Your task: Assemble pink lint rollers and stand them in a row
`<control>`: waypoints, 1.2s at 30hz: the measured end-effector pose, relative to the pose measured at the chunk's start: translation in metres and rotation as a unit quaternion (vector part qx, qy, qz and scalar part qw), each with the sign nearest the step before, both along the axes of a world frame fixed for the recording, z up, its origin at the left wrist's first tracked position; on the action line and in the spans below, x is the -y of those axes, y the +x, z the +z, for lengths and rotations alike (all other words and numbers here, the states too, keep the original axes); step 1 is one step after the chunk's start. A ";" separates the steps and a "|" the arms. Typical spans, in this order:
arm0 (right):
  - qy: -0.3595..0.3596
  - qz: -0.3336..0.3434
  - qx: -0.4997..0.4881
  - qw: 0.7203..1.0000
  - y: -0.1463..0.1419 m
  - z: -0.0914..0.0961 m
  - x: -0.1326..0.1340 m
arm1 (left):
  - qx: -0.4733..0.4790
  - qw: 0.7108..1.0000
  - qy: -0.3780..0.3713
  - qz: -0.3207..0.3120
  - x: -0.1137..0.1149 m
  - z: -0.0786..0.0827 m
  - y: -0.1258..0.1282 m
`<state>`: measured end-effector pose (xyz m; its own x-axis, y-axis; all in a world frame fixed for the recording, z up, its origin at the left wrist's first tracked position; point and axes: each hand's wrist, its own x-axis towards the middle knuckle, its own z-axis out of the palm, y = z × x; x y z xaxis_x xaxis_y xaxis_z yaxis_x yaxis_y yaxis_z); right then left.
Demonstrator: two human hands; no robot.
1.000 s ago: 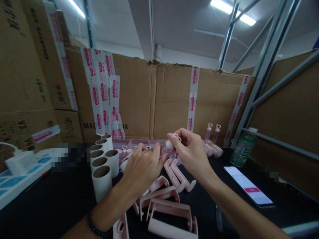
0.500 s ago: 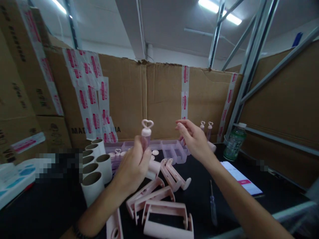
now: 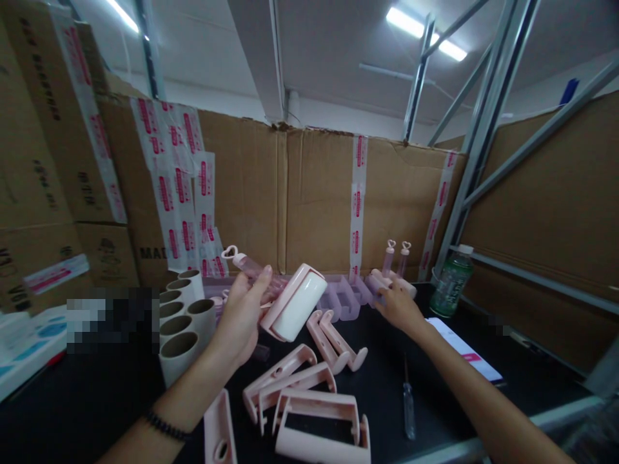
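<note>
My left hand (image 3: 242,312) is closed round a pink lint roller (image 3: 294,301), whose white roll end points toward me and whose clear handle ends in a heart-shaped loop (image 3: 230,252) at the upper left. My right hand (image 3: 397,304) reaches out flat to the back right, fingers on pink handles (image 3: 387,282) lying on the black table; whether it grips one I cannot make out. Two more heart-topped handles (image 3: 396,256) stand upright just behind it.
Several pink plastic frames (image 3: 309,399) lie at the table's front centre. Cardboard tubes (image 3: 184,322) stand at the left. A pale purple tray (image 3: 338,296), a screwdriver (image 3: 409,406), a phone (image 3: 464,351) and a green bottle (image 3: 451,280) are around. Cardboard walls ring the table.
My left hand has tilted the roller so its handle points left and the roll shows. My right hand has left the roller and dropped to the handles at the back right.
</note>
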<state>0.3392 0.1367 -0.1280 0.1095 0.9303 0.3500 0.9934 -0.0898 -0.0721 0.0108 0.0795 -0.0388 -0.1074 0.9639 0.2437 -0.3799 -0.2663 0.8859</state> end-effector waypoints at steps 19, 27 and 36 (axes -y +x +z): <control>0.296 0.162 -0.520 0.784 -0.030 0.072 0.090 | 0.062 0.998 0.005 0.006 0.009 0.000 0.006; 0.106 0.271 -0.701 0.651 -0.095 0.077 0.100 | 0.083 0.993 0.034 -0.074 0.018 0.005 0.011; 0.081 0.299 -0.704 0.639 -0.113 0.074 0.098 | 0.069 0.992 0.053 -0.093 0.020 0.003 0.012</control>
